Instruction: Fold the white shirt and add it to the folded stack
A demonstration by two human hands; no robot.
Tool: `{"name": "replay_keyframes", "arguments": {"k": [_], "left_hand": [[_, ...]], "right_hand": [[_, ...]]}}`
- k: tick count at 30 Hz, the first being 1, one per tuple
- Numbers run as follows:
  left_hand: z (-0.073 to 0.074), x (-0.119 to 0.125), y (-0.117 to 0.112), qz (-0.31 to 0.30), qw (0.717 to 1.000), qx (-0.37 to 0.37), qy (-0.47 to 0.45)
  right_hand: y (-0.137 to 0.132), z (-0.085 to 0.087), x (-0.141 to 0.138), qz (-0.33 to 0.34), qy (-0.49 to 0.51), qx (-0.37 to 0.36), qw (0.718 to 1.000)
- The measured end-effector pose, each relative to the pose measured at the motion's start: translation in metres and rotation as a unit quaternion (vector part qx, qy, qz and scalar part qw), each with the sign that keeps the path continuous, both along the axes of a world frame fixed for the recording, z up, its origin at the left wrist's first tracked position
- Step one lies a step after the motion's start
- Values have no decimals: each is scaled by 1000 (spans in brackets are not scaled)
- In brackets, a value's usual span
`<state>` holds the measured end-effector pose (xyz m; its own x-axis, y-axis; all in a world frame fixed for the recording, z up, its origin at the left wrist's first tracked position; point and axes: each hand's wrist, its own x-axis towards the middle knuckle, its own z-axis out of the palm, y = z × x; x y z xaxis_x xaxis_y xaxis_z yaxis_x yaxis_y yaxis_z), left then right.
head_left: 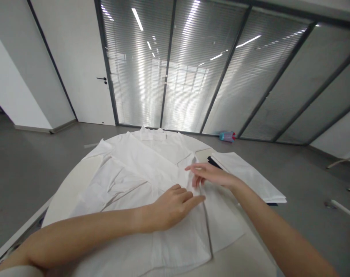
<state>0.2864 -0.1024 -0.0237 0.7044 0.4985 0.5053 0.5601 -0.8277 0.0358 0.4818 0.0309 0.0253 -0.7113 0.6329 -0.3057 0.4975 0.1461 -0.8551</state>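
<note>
A white collared shirt (143, 161) lies spread over a pale round table, its collar toward the far edge. My left hand (175, 206) rests on the shirt's front, right of the middle. Its fingers are bent against the cloth and its thumb sticks out apart, toward the shirt's right-hand edge. Just beyond it, my right hand (205, 175) is at that edge. The index finger there points left while the other fingers bend down, loosely apart, close to a raised fold. Whether these fingertips touch the cloth is hard to see.
A folded white garment (247, 175) with dark cloth beneath overhangs the right side of the table (244, 257). Farther off, a blue and red patterned object (227, 136) lies on the floor by the glass partition (186, 88). A door (85, 77) stands at the left.
</note>
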Motion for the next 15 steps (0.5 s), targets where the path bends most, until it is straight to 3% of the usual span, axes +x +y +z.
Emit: {"name": "replay_keyframes", "arguments": {"k": [3,6,8,10,15], "left_hand": [[-1,-4,-6,-34,999,23,26],[-2,-6,-17,-53,996,36,57],[-4,-9,-26,-49,996,38,57],[-6,-13,-35,-37,998,33,48],[-10,-24,-52,-10,999,31,34]], "right_hand": [[65,5,-27,-119,-93,199,968],[128,-2,-56,-218,-219,336,890],[158,-13,-72,-256,-263,338,867],[178,-27,-86,-285,-274,317,862],[201,-52,-120,-307,-258,320,858]]}}
